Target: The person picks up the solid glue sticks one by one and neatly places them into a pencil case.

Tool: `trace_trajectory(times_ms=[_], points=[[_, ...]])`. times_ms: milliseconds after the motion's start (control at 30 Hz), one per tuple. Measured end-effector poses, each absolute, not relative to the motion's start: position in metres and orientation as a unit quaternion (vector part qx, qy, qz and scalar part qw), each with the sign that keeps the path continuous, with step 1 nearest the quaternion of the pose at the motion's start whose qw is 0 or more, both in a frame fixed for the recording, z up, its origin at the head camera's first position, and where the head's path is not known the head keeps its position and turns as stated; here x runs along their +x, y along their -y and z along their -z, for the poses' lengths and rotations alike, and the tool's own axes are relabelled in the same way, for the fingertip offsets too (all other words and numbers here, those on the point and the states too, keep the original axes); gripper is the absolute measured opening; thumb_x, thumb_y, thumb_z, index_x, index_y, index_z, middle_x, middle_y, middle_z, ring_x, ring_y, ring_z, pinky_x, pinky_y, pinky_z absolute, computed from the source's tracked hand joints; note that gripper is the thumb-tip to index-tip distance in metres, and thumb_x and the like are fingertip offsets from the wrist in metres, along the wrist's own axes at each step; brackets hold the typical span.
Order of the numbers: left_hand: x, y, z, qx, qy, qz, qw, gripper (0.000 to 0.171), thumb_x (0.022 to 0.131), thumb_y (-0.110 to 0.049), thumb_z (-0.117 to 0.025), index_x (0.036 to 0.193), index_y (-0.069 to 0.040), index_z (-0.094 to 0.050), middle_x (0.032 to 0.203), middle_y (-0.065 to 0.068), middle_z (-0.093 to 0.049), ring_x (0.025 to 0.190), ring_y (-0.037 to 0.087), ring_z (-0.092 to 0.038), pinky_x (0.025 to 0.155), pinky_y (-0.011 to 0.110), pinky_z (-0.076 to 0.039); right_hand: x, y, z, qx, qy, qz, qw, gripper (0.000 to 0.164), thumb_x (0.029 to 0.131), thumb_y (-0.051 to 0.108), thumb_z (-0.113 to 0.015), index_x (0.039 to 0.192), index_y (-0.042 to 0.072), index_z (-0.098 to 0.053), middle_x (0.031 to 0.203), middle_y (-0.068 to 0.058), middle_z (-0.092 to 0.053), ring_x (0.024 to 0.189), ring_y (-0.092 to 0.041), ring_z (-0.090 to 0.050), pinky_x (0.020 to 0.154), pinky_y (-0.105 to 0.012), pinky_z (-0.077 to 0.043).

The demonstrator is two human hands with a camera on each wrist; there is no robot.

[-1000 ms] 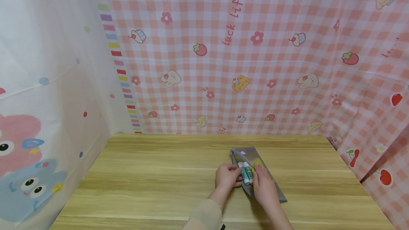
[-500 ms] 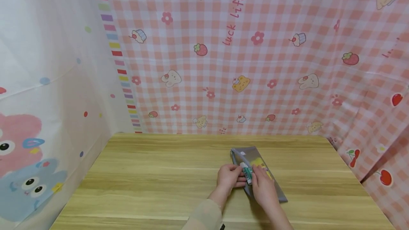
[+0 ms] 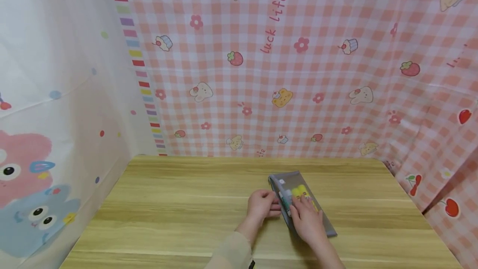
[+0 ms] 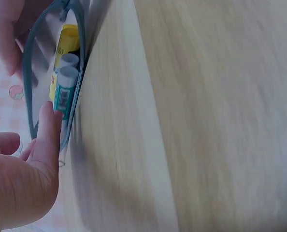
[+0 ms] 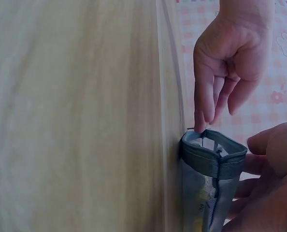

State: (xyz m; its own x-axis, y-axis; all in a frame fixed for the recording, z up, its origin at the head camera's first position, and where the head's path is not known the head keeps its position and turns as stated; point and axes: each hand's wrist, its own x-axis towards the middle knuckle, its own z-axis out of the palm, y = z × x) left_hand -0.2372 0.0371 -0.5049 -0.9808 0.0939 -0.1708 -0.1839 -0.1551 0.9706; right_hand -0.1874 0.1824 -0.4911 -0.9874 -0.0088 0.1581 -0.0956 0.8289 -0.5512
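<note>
A grey see-through mesh zip pouch lies slanted on the table, its mouth spread open towards my left hand. Inside are teal-labelled glue sticks with whitish ends, beside yellow tubes. My left hand's fingers are stretched out at the pouch's mouth; in the left wrist view the index fingertip reaches the lower end of a teal glue stick. My right hand rests over the top of the pouch, fingers extended on the mesh and thumb near the rim. That hand partly hides the contents.
The wood-grain table carries the pouch right of its middle. A pink checked cloth hangs behind the table's far edge, and a white patterned cloth hangs on the left.
The teal glue sticks have gone deeper into the pouch, under its upper mesh. My left hand has drawn slightly back to the left. My right hand's fingers now lie spread on the pouch.
</note>
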Motion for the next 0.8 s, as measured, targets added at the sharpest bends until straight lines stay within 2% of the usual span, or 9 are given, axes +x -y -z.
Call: trace_trajectory(times_ms=[200,367,500,700,800], points=[[-0.239,-0.021,0.503,-0.028,-0.664,-0.743,0.083,0.027,0.097,-0.004,-0.055,0.116,0.015,-0.06,0.094,0.026,-0.068,0.079,0.036,-0.072,0.062,0.038,-0.062,-0.189,-0.184,0.494,0.047,0.963,-0.257,0.063,0.045,0.088,0.013,-0.07,0.129,-0.003,-0.061,0.142,-0.037,-0.04,0.131,-0.06,-0.032,0.095,-0.085,-0.02],[-0.24,-0.004,0.502,-0.001,-0.706,-0.704,0.08,0.028,0.096,-0.005,-0.058,0.117,0.014,-0.061,0.094,0.024,-0.068,0.074,0.027,-0.07,0.06,0.036,-0.062,-0.192,-0.185,0.493,0.041,0.971,-0.235,0.029,0.052,0.086,0.017,-0.074,0.133,0.001,-0.059,0.146,-0.036,-0.035,0.135,-0.058,-0.027,0.097,-0.084,-0.017],[-0.239,0.012,0.499,0.053,-0.778,-0.624,0.05,0.025,0.096,-0.006,-0.061,0.113,0.012,-0.065,0.085,0.017,-0.069,0.072,0.022,-0.067,0.061,0.034,-0.061,-0.193,-0.189,0.493,0.045,0.974,-0.223,0.023,0.054,0.085,0.02,-0.076,0.133,0.002,-0.06,0.146,-0.036,-0.034,0.135,-0.058,-0.025,0.098,-0.084,-0.016],[-0.235,0.036,0.495,0.149,-0.874,-0.461,-0.035,0.021,0.094,-0.011,-0.065,0.107,0.005,-0.071,0.096,0.011,-0.072,0.091,0.026,-0.067,0.082,0.04,-0.057,-0.194,-0.195,0.494,0.046,0.977,-0.208,0.019,0.06,0.085,0.028,-0.076,0.134,0.0,-0.058,0.145,-0.036,-0.037,0.135,-0.058,-0.026,0.099,-0.083,-0.017],[-0.232,0.047,0.495,0.177,-0.886,-0.426,-0.053,0.022,0.094,-0.01,-0.065,0.107,0.006,-0.07,0.1,0.013,-0.072,0.094,0.029,-0.067,0.085,0.042,-0.056,-0.194,-0.198,0.494,0.05,0.978,-0.2,0.022,0.061,0.086,0.031,-0.076,0.134,-0.002,-0.057,0.145,-0.035,-0.039,0.134,-0.059,-0.028,0.098,-0.083,-0.019]])
